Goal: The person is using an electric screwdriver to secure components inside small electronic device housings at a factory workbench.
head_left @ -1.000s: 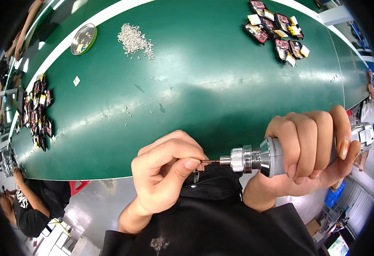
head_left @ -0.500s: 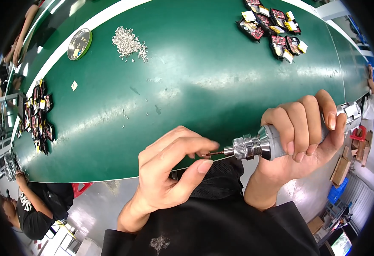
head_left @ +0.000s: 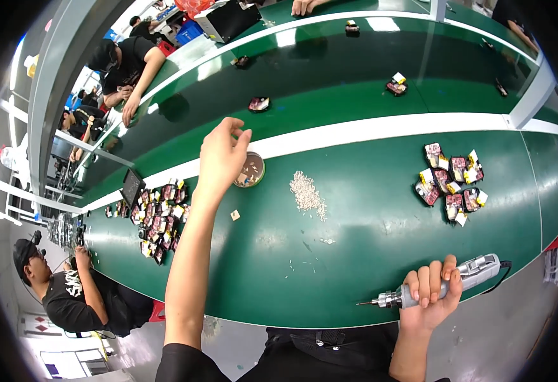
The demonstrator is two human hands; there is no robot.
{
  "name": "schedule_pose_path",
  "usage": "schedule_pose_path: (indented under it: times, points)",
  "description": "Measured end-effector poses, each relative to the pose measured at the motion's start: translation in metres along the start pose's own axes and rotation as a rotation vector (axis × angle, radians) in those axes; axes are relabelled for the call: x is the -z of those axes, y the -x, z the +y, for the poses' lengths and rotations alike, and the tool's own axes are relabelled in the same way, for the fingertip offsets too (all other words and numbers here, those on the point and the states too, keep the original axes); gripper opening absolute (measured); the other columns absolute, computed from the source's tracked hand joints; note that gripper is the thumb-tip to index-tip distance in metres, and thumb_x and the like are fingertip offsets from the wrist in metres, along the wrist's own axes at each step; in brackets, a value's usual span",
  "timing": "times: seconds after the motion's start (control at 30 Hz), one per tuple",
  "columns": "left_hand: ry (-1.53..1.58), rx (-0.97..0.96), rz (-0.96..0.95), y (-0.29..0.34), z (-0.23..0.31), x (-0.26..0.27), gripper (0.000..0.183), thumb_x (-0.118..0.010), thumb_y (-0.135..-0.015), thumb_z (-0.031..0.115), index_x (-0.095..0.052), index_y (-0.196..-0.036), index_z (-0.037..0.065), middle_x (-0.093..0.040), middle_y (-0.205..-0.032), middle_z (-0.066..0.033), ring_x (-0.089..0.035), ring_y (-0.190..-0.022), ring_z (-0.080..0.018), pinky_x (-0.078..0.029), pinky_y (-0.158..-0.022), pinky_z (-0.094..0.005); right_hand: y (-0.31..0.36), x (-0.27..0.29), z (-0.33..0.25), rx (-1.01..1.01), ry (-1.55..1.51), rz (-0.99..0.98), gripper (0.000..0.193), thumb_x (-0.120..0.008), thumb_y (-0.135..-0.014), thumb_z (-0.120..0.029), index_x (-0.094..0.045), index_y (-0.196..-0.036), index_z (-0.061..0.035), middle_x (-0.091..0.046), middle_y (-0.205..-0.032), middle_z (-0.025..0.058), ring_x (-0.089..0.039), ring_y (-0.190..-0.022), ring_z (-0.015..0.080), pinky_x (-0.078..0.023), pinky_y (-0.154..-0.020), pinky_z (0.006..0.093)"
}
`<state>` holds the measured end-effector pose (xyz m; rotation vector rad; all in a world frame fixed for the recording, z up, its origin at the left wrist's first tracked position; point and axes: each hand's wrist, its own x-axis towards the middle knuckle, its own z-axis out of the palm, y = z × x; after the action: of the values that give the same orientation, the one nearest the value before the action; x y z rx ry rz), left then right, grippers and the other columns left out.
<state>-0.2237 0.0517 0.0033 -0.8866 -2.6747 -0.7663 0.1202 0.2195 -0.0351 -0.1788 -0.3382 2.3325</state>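
Note:
In my right hand, at the lower right, is a grey electric screwdriver, its thin bit pointing left over the green table's near edge. A cord trails from its rear end. My left hand is stretched far forward, past a round shallow tin with a few small pieces inside. Its fingers are loosely curled with the thumb apart, and nothing shows between them. To the right of the tin lies a heap of small white pin-like pieces.
Small black-and-red units with white and yellow tags form a pile at left and a cluster at right. A white rail separates the table from a dark green belt carrying similar units. Grey posts stand around; other people sit at left.
My left hand has left the screwdriver's bit and reached forward beside the tin. The right hand still grips the screwdriver. The view has tilted up, showing the belt and people.

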Motion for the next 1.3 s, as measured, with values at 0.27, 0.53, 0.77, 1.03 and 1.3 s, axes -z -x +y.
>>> schedule_pose_path:
  times: [0.27, 0.53, 0.77, 1.03, 1.3]
  points:
    - [-0.295, 0.041, 0.027, -0.064, -0.008, -0.054, 0.050, -0.068, -0.080, 0.031, -0.056, -0.116, 0.000, -0.059, -0.105, -0.0212, -0.057, -0.102, -0.0358, -0.047, -0.088, -0.0429, -0.003, 0.001, 0.001, -0.052, 0.031, 0.023, 0.018, -0.047, -0.095, -0.021, -0.042, -0.082, -0.0097, -0.037, -0.051, -0.0010, -0.036, -0.041, 0.0102, -0.039, -0.048, 0.0282]
    - [-0.091, -0.297, 0.069, -0.051, 0.019, -0.041, 0.031, -0.065, -0.078, 0.008, -0.060, -0.107, -0.001, -0.062, -0.096, -0.0171, -0.061, -0.090, -0.0321, -0.049, -0.079, -0.0377, -0.004, -0.002, -0.005, -0.087, 0.054, -0.006, 0.019, -0.049, -0.095, -0.023, -0.043, -0.082, -0.0104, -0.037, -0.052, -0.0021, -0.037, -0.042, 0.0092, -0.038, -0.050, 0.0277]
    - [0.179, -0.737, -0.448, 0.127, 0.149, -0.012, 0.053, -0.067, -0.067, -0.003, -0.058, -0.119, -0.002, -0.054, -0.114, -0.0179, -0.058, -0.097, -0.0323, -0.051, -0.080, -0.0383, 0.013, 0.005, -0.016, -0.184, 0.082, -0.028, 0.018, -0.049, -0.093, -0.022, -0.045, -0.080, -0.0103, -0.036, -0.052, -0.0006, -0.038, -0.043, 0.0119, -0.038, -0.054, 0.0296]
    - [0.242, -0.847, -0.478, 0.168, 0.163, -0.018, 0.046, -0.061, -0.064, -0.003, -0.058, -0.109, -0.011, -0.057, -0.119, -0.0222, -0.058, -0.097, -0.0332, -0.051, -0.075, -0.0381, 0.048, 0.005, -0.021, -0.321, 0.051, -0.009, 0.016, -0.050, -0.091, -0.020, -0.044, -0.079, -0.0099, -0.039, -0.053, 0.0002, -0.039, -0.042, 0.0129, -0.039, -0.054, 0.0311]
    - [0.197, -0.901, -0.367, 0.165, 0.167, -0.028, 0.028, -0.065, -0.068, 0.000, -0.062, -0.092, -0.014, -0.061, -0.100, -0.0230, -0.059, -0.083, -0.0274, -0.054, -0.063, -0.0292, 0.062, -0.009, -0.011, -0.349, 0.166, 0.081, 0.012, -0.048, -0.092, -0.015, -0.043, -0.083, -0.0089, -0.040, -0.055, 0.0013, -0.040, -0.046, 0.0132, -0.039, -0.054, 0.0308]
